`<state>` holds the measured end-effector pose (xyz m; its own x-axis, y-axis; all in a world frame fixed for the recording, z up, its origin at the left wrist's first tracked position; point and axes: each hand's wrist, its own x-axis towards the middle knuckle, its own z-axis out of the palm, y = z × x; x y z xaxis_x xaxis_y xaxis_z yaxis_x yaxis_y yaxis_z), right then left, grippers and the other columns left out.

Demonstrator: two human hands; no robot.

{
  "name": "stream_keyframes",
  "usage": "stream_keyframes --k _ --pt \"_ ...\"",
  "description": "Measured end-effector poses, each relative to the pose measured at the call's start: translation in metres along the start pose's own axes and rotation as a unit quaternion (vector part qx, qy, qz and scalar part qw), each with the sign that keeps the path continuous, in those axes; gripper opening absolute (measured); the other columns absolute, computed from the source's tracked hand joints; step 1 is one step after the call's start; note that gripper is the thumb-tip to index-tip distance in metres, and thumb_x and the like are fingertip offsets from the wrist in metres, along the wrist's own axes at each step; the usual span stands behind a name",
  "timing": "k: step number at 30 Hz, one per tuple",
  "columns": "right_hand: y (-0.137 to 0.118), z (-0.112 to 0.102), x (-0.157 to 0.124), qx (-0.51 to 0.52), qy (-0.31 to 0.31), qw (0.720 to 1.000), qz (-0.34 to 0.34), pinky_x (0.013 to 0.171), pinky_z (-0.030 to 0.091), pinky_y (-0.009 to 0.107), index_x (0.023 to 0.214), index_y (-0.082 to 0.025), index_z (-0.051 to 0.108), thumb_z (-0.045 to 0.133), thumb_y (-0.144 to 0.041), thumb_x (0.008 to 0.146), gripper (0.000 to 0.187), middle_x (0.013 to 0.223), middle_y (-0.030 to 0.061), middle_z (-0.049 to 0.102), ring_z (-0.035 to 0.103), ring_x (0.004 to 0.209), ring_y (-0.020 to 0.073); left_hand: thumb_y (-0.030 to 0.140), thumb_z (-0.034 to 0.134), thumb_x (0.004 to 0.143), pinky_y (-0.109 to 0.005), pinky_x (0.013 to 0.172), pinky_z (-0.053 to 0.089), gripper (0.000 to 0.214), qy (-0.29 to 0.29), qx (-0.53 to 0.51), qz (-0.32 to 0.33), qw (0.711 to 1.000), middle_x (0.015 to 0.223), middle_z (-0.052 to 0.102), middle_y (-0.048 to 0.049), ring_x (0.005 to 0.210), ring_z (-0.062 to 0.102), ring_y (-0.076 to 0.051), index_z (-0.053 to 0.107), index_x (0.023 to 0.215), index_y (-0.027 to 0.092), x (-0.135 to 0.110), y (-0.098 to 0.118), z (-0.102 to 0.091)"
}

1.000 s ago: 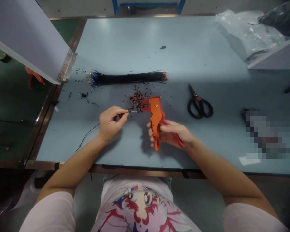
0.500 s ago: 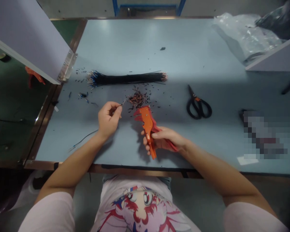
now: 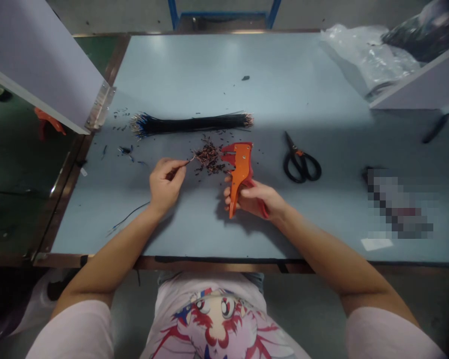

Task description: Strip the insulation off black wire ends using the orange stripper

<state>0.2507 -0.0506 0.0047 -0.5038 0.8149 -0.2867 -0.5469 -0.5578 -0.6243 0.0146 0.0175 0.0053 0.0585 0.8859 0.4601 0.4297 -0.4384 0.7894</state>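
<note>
My left hand (image 3: 165,183) pinches a thin black wire (image 3: 129,216) near its end; the wire trails back under my wrist toward the table's front edge, and its tip points at a small heap of stripped insulation bits (image 3: 208,156). My right hand (image 3: 255,198) is wrapped round the handles of an orange wire stripper (image 3: 239,169), held upright with its jaws facing left, just right of the heap. A bundle of black wires (image 3: 190,122) lies across the table behind both hands.
Black scissors (image 3: 301,162) lie right of the stripper. A white panel (image 3: 41,65) overhangs the table's left corner. A clear plastic bag (image 3: 370,50) and a white board (image 3: 419,85) sit at the back right. A blurred object (image 3: 398,202) lies at right. Wire scraps dot the grey table (image 3: 292,229).
My right hand pulled the stripper back away from the wire, then brought it up beside the heap again. My left hand kept hold of the wire and shifted slightly left.
</note>
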Motion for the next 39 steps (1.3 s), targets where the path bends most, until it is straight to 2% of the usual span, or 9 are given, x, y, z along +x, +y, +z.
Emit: stream_keyframes --k 4,7,14,18,26,30,33,36,39 --pt "0.003 0.001 -0.004 -0.082 -0.005 0.997 -0.003 0.069 0.055 0.034 0.113 -0.016 0.053 0.069 -0.015 0.07 0.047 0.097 0.0081 0.065 0.065 0.084 0.0201 0.021 0.065 0.075 -0.024 0.061 0.044 0.005 0.007 -0.008 -0.007 1.0 0.074 0.063 -0.0011 0.067 0.055 -0.011 0.069 0.078 0.021 0.001 -0.001 -0.001" --pt "0.008 0.004 -0.005 -0.11 0.002 0.994 0.008 0.067 0.055 0.032 0.111 -0.013 0.054 0.069 -0.019 0.072 0.043 0.092 0.0085 0.065 0.065 0.079 0.0191 0.022 0.066 0.075 -0.023 0.058 0.042 0.003 0.012 -0.004 -0.004 1.0 0.071 0.062 -0.0002 0.064 0.054 -0.01 0.067 0.075 0.02 0.001 0.0 -0.002" --pt "0.015 0.014 -0.007 0.005 -0.023 0.997 0.069 0.069 0.055 0.042 0.101 -0.012 0.055 0.067 -0.025 0.073 0.033 0.082 0.0063 0.064 0.064 0.071 0.0195 0.023 0.061 0.079 -0.021 0.057 0.04 0.007 0.0 -0.006 0.001 1.0 0.071 0.06 0.0005 0.064 0.052 -0.009 0.065 0.076 0.018 -0.004 0.009 -0.002" --pt "0.017 0.019 -0.01 0.034 -0.064 0.994 0.079 0.072 0.054 0.045 0.104 -0.012 0.053 0.065 -0.026 0.076 0.033 0.085 0.0074 0.065 0.066 0.074 0.021 0.025 0.059 0.081 -0.021 0.058 0.04 0.009 -0.025 -0.045 -0.041 0.998 0.073 0.06 0.0004 0.065 0.053 -0.009 0.065 0.079 0.018 -0.009 0.012 0.001" --pt "0.022 0.021 -0.01 0.047 -0.08 0.994 0.06 0.077 0.052 0.046 0.104 -0.012 0.052 0.063 -0.036 0.079 0.036 0.086 0.0078 0.065 0.066 0.077 0.0209 0.027 0.06 0.08 -0.021 0.061 0.042 0.011 -0.072 -0.113 -0.112 0.985 0.073 0.061 0.0004 0.064 0.053 -0.009 0.065 0.08 0.018 -0.022 0.022 0.01" --pt "0.024 0.023 -0.013 0.083 -0.121 0.988 0.056 0.076 0.053 0.046 0.102 -0.014 0.049 0.063 -0.031 0.079 0.032 0.086 0.0063 0.064 0.064 0.077 0.0194 0.028 0.062 0.08 -0.021 0.065 0.043 0.012 -0.121 -0.185 -0.163 0.962 0.073 0.06 0.0002 0.067 0.052 -0.01 0.064 0.077 0.017 -0.038 0.037 0.017" --pt "0.027 0.026 -0.015 0.104 -0.159 0.98 0.055 0.073 0.054 0.045 0.099 -0.015 0.047 0.062 -0.029 0.08 0.029 0.085 0.006 0.063 0.063 0.076 0.0191 0.031 0.064 0.078 -0.023 0.07 0.046 0.013 -0.164 -0.268 -0.22 0.924 0.077 0.062 -0.0004 0.072 0.056 -0.011 0.064 0.077 0.017 -0.047 0.043 0.023" --pt "0.029 0.027 -0.015 0.114 -0.174 0.976 0.057 0.072 0.054 0.044 0.099 -0.015 0.046 0.061 -0.03 0.081 0.027 0.084 0.0058 0.062 0.063 0.074 0.0184 0.034 0.069 0.074 -0.024 0.073 0.048 0.017 -0.175 -0.336 -0.251 0.891 0.079 0.065 -0.0008 0.074 0.059 -0.012 0.065 0.079 0.019 -0.051 0.044 0.028" --pt "0.03 0.026 -0.014 0.123 -0.179 0.974 0.066 0.071 0.054 0.044 0.1 -0.015 0.045 0.059 -0.03 0.083 0.027 0.081 0.0048 0.061 0.062 0.071 0.0176 0.036 0.072 0.071 -0.025 0.07 0.049 0.019 -0.178 -0.366 -0.263 0.875 0.073 0.065 0.0004 0.068 0.06 -0.011 0.065 0.077 0.02 -0.052 0.043 0.031"
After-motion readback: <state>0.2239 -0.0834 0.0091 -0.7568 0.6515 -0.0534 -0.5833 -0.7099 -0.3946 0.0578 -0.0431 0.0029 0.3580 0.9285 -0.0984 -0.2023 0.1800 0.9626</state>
